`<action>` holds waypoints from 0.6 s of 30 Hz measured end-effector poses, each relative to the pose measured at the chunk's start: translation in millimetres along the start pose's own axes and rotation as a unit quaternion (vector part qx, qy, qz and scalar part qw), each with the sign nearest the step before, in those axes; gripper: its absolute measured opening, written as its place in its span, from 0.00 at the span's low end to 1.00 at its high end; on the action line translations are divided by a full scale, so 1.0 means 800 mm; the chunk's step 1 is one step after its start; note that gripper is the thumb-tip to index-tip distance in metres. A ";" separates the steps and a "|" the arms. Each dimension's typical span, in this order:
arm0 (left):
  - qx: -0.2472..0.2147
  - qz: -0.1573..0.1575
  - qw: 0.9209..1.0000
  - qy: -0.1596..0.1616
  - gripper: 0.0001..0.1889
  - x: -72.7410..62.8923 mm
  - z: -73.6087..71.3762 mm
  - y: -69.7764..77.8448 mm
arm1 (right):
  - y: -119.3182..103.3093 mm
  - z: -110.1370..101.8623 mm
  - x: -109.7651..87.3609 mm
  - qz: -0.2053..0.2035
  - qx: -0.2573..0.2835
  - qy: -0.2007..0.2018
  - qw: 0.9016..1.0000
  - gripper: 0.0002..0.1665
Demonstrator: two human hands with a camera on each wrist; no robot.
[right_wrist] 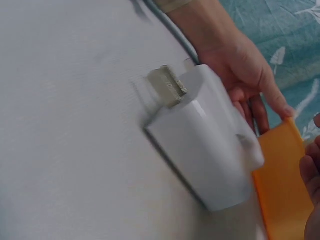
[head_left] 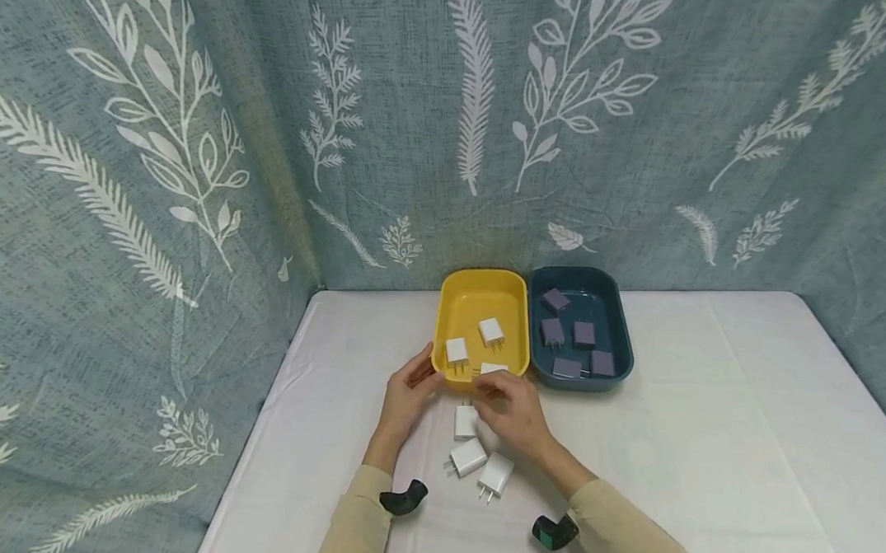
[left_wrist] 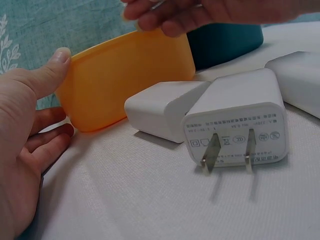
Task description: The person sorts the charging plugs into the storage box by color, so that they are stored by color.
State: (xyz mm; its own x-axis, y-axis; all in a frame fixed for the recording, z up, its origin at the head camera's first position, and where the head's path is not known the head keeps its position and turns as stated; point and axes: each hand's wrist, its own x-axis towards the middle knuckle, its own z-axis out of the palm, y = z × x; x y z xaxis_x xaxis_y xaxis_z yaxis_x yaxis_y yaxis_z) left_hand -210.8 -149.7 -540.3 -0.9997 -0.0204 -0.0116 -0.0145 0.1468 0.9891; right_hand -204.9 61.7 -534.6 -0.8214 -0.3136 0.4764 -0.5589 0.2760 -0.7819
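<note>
My left hand (head_left: 406, 394) is at the left front corner of a yellow tray (head_left: 453, 289), its thumb on the rim and its fingers bent round the side wall. My right hand (head_left: 515, 412) is over that tray's front rim with bent fingers. Just beyond its fingertips shows a white charger plug (head_left: 494, 367), partly hidden; I cannot tell whether the fingers pinch it. Two more white chargers, one on the left (head_left: 457, 351) and one farther back (head_left: 491, 331), lie in the tray. On the cloth before it lie three white chargers (left_wrist: 235, 110), prongs showing.
A dark blue tray (head_left: 628, 350) with several purple chargers (head_left: 584, 334) stands against the yellow tray's right side. Both trays sit at the back of the white-covered table (head_left: 719, 404), near a patterned blue-green curtain (head_left: 397, 142). Black wrist mounts (head_left: 404, 498) project inward from both sleeves.
</note>
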 end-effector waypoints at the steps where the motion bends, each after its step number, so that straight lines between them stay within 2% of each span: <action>1: 0.000 0.000 1.000 0.000 0.31 0.000 0.000 -0.001 | 0.001 0.000 -0.002 0.003 0.003 -0.004 1.000 0.16; 8: -0.001 -0.003 1.000 0.001 0.31 0.001 -0.001 -0.001 | 0.005 0.005 -0.012 0.027 0.021 -0.025 0.999 0.14; 18: 0.001 0.001 1.000 0.002 0.31 0.000 0.000 0.000 | 0.008 0.006 -0.020 0.066 0.004 -0.061 0.996 0.21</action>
State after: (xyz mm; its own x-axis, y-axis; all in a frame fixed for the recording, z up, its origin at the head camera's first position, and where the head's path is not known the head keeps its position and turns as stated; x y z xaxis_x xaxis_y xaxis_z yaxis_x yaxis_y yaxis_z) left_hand -210.6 -149.5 -540.4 -0.9996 -0.0247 -0.0099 -0.0135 0.1491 0.9887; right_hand -194.8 63.8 -549.4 -0.8673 -0.3836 0.3172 -0.4457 0.3145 -0.8381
